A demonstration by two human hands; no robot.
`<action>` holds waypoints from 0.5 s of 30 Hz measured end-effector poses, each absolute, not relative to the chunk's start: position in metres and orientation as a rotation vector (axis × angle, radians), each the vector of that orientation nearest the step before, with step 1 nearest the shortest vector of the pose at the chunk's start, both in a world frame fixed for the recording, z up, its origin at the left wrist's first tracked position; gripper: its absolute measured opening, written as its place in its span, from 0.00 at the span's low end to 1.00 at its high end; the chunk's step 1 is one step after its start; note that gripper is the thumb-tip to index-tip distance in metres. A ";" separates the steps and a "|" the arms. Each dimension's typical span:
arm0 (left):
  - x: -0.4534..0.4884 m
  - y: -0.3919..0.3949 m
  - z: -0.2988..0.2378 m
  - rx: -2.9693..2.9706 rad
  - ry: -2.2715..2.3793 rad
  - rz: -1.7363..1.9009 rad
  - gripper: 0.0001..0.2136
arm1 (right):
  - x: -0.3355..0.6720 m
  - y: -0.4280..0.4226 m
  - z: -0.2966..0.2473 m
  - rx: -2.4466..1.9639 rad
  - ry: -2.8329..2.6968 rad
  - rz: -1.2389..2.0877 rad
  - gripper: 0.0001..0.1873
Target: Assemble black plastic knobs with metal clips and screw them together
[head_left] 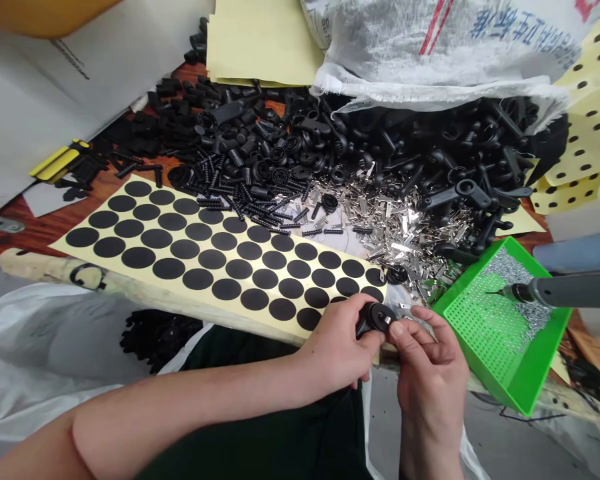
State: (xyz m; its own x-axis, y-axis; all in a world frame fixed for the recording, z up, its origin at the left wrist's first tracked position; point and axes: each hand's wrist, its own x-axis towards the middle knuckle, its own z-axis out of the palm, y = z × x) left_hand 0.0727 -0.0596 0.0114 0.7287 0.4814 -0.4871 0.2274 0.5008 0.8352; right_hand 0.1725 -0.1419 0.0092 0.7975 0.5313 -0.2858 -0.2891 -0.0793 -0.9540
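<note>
My left hand (pixel 337 343) is wrapped round a black plastic part (pixel 379 316) with a round, dished end, held at the table's front edge. On its face a small shiny metal piece (pixel 387 320) shows. The thumb and a finger of my right hand (pixel 430 363) are closed at that piece, touching the round part's rim; the other fingers are bent. Just beyond my hands lies a sheet of round black stickers (pixel 220 276). A heap of small metal strips (pixel 405 233) spreads behind the held part.
On the right stands a green basket (pixel 513 393) with tiny metal pieces; a powered screwdriver (pixel 570 292) reaches over it. Black plastic parts (pixel 280 143) are piled behind, below a white woven sack (pixel 380 40). A yellow-handled cutter (pixel 60 162) lies left.
</note>
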 end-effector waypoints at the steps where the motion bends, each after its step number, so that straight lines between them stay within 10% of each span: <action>1: 0.073 -0.060 0.012 1.061 0.776 0.172 0.11 | 0.172 -0.142 0.009 -1.506 -0.206 0.688 0.25; 15: 0.073 -0.056 0.020 1.086 0.805 0.127 0.13 | 0.169 -0.141 0.011 -1.532 -0.180 0.651 0.26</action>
